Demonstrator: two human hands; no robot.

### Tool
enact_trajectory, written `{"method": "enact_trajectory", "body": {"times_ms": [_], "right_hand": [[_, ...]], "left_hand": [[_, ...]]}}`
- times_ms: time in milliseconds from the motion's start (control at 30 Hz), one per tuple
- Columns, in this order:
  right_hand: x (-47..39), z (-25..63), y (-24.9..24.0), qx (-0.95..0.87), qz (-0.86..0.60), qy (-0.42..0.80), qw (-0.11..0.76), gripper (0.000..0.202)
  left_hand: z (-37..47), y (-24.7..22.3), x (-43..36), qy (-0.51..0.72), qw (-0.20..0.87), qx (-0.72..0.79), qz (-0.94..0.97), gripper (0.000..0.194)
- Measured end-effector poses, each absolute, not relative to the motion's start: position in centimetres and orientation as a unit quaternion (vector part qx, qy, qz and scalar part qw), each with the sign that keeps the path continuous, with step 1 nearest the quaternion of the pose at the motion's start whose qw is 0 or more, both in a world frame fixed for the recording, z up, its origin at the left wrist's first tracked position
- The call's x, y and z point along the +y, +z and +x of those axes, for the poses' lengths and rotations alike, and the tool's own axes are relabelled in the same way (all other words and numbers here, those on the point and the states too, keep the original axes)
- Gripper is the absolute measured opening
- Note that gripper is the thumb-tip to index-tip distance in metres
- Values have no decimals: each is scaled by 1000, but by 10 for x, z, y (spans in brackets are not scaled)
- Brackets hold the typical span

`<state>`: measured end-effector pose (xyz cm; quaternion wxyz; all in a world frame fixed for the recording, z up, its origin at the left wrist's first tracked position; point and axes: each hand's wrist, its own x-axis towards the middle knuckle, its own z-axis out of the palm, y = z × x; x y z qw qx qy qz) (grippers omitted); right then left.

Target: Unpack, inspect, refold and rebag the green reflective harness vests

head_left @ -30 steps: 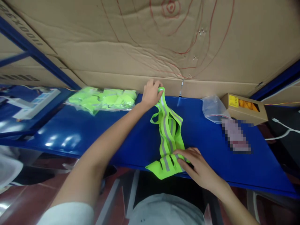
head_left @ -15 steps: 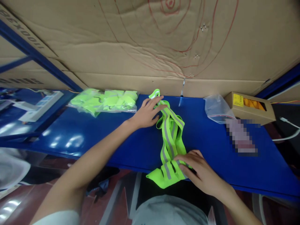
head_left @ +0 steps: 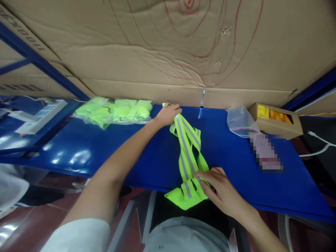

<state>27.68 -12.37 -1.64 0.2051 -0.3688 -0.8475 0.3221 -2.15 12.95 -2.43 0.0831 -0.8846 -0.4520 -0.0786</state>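
Observation:
A neon-green reflective strap vest with grey stripes lies lengthwise on the blue table, its bands loosely bunched together. My left hand is closed over the far end of the vest, close to the cardboard wall; a bit of green shows past the fingers. At the near end, my right hand pinches the folded bands between thumb and fingers. A wider green piece below that hand hangs over the table's front edge.
Clear bags of folded green vests lie at the back left. An empty clear zip bag, a cardboard box with orange contents and a blurred-out object are on the right. A white power strip sits far left. Cardboard walls the back.
My left hand has moved slightly away from me and closed over the vest's far end. The bands between my hands are straighter and narrower. My right hand has stayed at the near end.

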Motion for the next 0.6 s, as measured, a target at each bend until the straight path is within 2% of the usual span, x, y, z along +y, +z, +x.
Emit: {"method": "enact_trajectory", "body": {"times_ms": [200,333,400,533,600], "right_hand": [[-120,276,-17,-851,-364,320,200,25],[-120,277,-18,-849,-366,323,204,25],[-121,277,-17,-847,-367,325,204,25],[-121,277,-15,-846,-371,323,206,26],[-121,277,-14,-846,-371,322,208,26]], "left_hand": [[-36,-16,129,-105,108,-545,-825,44],[-48,-10,126,-96,86,-611,-781,49],[-56,-3,123,-79,65,-608,-787,56],[-69,26,99,-43,-1,-545,-837,91],[-67,42,76,-67,-13,-494,-867,89]]}}
